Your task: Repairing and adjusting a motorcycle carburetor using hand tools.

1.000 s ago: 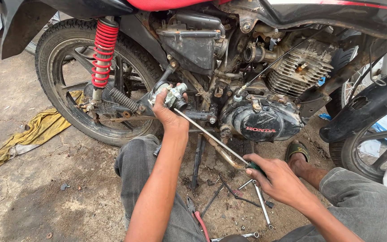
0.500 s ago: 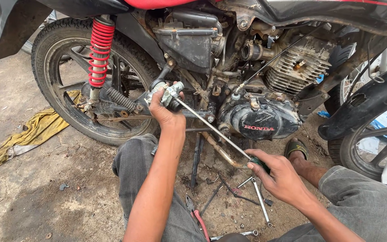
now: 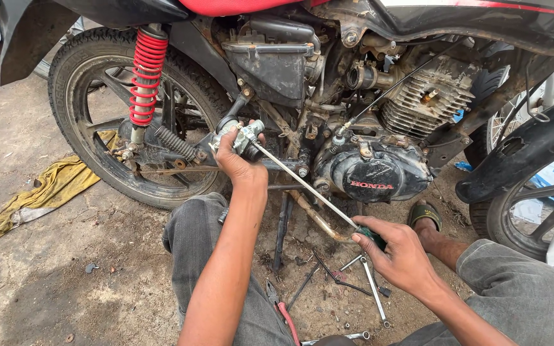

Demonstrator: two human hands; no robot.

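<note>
— So, where do the fingers stand?

— Left hand (image 3: 238, 157) is clamped round a small grey carburettor (image 3: 246, 138), held free of the bike, in front of the rear wheel (image 3: 129, 115). Right hand (image 3: 402, 256) is closed on the green handle of a long screwdriver (image 3: 309, 189), whose tip sits in the carburettor.

— How far along?

— Seemingly midway. The carburettor is off the engine (image 3: 379, 154), and its place by the finned cylinder looks bare. Whether the screw is out, I can't tell.

— And around?

— Spanners (image 3: 374, 291) and pliers (image 3: 280, 307) lie on the dirt between the knees; a yellow rag (image 3: 46, 192) lies well apart.
</note>
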